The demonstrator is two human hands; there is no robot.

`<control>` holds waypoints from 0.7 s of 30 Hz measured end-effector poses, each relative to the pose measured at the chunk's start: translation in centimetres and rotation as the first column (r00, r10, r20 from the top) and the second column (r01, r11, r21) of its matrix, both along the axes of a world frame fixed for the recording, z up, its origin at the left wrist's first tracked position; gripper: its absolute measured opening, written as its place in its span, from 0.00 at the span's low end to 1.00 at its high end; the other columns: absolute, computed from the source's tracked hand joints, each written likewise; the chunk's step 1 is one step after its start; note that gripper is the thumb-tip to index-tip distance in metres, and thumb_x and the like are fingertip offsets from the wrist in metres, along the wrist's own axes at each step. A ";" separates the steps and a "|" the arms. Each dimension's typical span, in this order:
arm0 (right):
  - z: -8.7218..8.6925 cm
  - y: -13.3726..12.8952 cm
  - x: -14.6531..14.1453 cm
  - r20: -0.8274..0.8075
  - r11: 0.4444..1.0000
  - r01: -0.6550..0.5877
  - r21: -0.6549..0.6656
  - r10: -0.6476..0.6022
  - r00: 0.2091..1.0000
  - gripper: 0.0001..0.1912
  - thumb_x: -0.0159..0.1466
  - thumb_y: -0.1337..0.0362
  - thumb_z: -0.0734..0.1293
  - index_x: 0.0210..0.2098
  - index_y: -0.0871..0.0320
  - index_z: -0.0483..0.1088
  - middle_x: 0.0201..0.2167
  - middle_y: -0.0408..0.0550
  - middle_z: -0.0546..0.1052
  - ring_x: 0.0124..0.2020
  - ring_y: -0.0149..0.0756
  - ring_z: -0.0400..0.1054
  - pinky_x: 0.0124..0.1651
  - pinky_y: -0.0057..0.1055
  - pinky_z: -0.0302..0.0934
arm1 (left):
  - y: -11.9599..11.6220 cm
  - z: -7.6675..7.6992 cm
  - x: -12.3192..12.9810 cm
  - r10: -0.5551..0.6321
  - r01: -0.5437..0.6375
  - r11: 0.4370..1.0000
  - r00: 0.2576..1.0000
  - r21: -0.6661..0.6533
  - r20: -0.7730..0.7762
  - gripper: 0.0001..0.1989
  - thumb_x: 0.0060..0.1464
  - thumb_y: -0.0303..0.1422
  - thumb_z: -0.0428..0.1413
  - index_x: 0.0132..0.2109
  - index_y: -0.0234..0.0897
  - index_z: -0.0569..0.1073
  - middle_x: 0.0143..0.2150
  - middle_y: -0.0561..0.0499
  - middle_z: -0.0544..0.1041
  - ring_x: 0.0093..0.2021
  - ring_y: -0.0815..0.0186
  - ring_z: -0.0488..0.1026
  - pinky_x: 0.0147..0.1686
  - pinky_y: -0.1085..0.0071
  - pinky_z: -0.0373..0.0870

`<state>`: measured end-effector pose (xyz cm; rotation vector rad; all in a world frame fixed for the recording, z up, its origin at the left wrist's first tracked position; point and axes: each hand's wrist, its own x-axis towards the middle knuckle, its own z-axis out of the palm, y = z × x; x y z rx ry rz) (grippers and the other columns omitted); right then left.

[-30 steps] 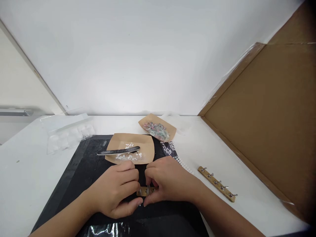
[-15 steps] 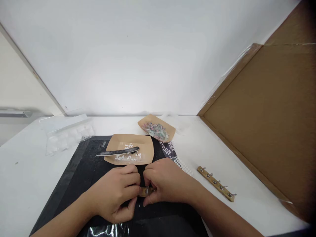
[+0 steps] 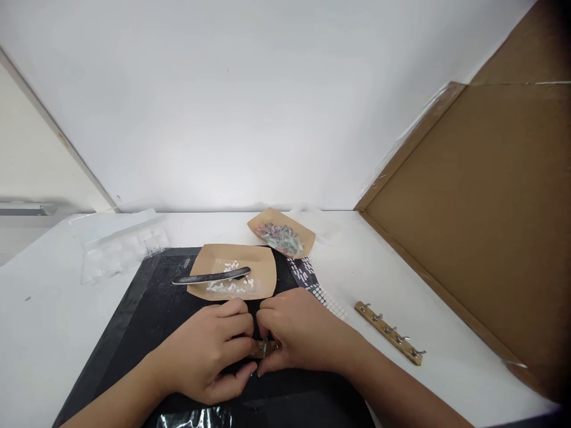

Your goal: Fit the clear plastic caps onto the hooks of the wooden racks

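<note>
A short wooden strip with metal fittings lies on the black mat between my hands, largely covered by fingers. From its middle rises a small, shiny greyish piece that looks like a false nail tip. My left hand is closed at the strip's left end, fingers curled and thumb low in front. With bent fingers behind and the thumb in front, my right hand grips around the right end. Beyond the hands, a nail file rests across a brown paper tray with white tabs inside.
Another paper tray at the back holds small colourful wrapped pieces. A second wooden strip with metal prongs lies to the right. White adhesive tabs on a sheet stick out beside the mat. A clear plastic case sits left; cardboard stands right.
My left thumb has stretched forward toward the strip's front edge. The right hand keeps its grip with barely any movement. The whole view has shifted slightly.
</note>
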<state>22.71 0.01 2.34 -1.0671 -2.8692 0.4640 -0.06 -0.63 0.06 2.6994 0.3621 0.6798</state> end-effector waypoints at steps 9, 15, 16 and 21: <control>0.7 -0.3 -0.2 0.021 1.000 -0.015 0.002 0.015 1.000 0.26 0.57 0.39 0.77 0.32 0.55 0.74 0.32 0.41 0.79 0.32 0.35 0.71 0.29 0.33 0.40 | 0.1 -0.2 0.0 0.012 -0.012 0.999 1.000 0.040 0.015 0.06 0.58 0.27 0.58 0.43 0.36 0.76 0.35 0.46 0.76 0.35 0.60 0.69 0.36 0.61 0.67; 0.4 -0.2 -0.1 0.032 1.000 -0.029 -0.002 0.029 0.999 0.28 0.61 0.36 0.72 0.31 0.56 0.72 0.32 0.42 0.79 0.32 0.35 0.71 0.29 0.33 0.41 | 0.0 -0.3 -0.1 0.009 -0.010 0.999 1.000 0.037 0.018 0.06 0.58 0.27 0.58 0.43 0.35 0.76 0.35 0.47 0.76 0.36 0.60 0.69 0.37 0.62 0.67; 0.2 -0.2 -0.1 0.031 0.999 -0.032 -0.008 0.032 0.999 0.28 0.61 0.36 0.72 0.31 0.56 0.71 0.32 0.42 0.79 0.32 0.35 0.71 0.29 0.33 0.41 | -0.1 -0.3 -0.1 0.010 -0.011 0.999 1.000 0.033 0.019 0.05 0.58 0.26 0.58 0.43 0.35 0.76 0.36 0.47 0.76 0.36 0.60 0.70 0.37 0.62 0.67; 0.1 0.2 0.5 -0.020 0.996 0.000 -0.087 -0.002 1.000 0.30 0.55 0.34 0.75 0.32 0.55 0.71 0.31 0.40 0.78 0.31 0.33 0.70 0.29 0.31 0.44 | -0.3 -0.2 0.0 0.013 -0.013 1.000 1.000 0.014 0.006 0.06 0.60 0.26 0.58 0.44 0.34 0.77 0.39 0.45 0.77 0.40 0.60 0.71 0.40 0.62 0.70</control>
